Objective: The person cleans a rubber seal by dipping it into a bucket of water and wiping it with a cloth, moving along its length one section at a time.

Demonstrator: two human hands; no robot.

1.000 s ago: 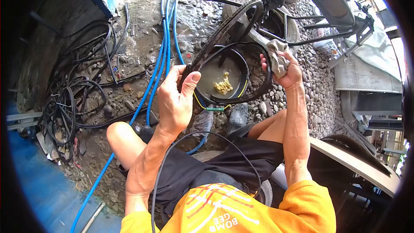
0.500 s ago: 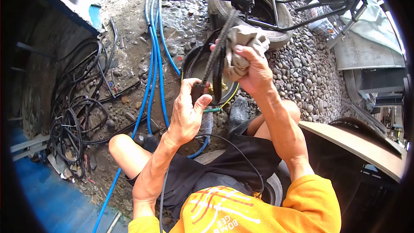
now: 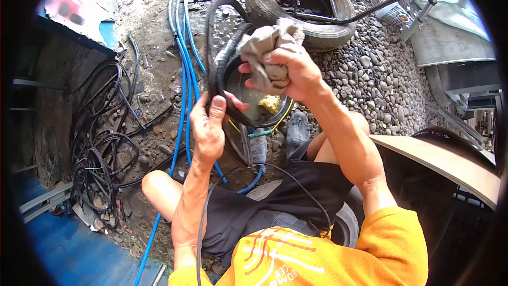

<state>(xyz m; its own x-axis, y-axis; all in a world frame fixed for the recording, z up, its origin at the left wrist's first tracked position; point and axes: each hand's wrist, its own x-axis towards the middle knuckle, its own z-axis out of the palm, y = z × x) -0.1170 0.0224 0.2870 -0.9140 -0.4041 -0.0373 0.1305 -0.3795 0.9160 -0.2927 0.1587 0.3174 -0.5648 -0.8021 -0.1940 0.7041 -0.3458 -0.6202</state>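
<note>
My left hand [image 3: 209, 130] is closed round the near-left side of a thin black tire [image 3: 213, 69], thumb up along it and fingertips showing past its inner side. The tire is held up on edge, tilted, over the left part of a black basin [image 3: 275, 119]. In my right hand [image 3: 296, 71] is a bunched grey-beige cloth [image 3: 264, 55], gripped between thumb and fingers just right of the tire, above the basin. Cloudy grey water fills the basin, and a yellow scrubber-like clump [image 3: 269, 104] sits in it near the front.
Blue hoses [image 3: 185, 74] run along the ground at left. Tangled black cables [image 3: 98, 164] lie farther left. A large car tire [image 3: 338, 32] rests beyond the basin, under a black metal frame [image 3: 365, 16]. Pebbles [image 3: 370, 79] cover the right side, near a board [image 3: 439, 164].
The tire has turned from nearly edge-on to show its ring shape and shifted left. My left hand has moved left, and my right hand with the cloth has also moved left, uncovering the yellow clump.
</note>
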